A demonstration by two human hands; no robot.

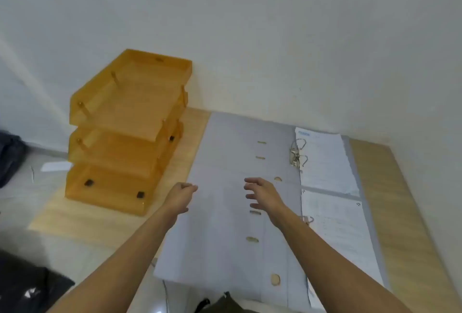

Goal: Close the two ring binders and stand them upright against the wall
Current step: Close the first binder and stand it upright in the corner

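**Both binders lying open, hands reaching in to begin closing**

Head view: Two grey ring binders are lying flat and open on the desk (400,187), end to end. The far binder (232,142) is sitting in the middle of the frame, its top edge near the wall (250,25); the near binder (220,232) is filling the lower centre, its bottom edge reaching the near desk edge. Paper sheets (325,162) are resting on the right-hand halves beside the ring mechanisms.

The left hand (180,197) is hovering over the left covers with fingers loosely curled, holding nothing. The right hand (262,195) is hovering near the spine with fingers spread wide, also empty. Whether either is touching the cover, I cannot tell.

Closing seems not yet begun. The next move likely calls for catching a left cover edge and folding it rightward over the sheets.

The orange tray stack (125,132), centre left, is standing just beside the far cover, crowding that edge. Open wall is showing above the binders and to the right.
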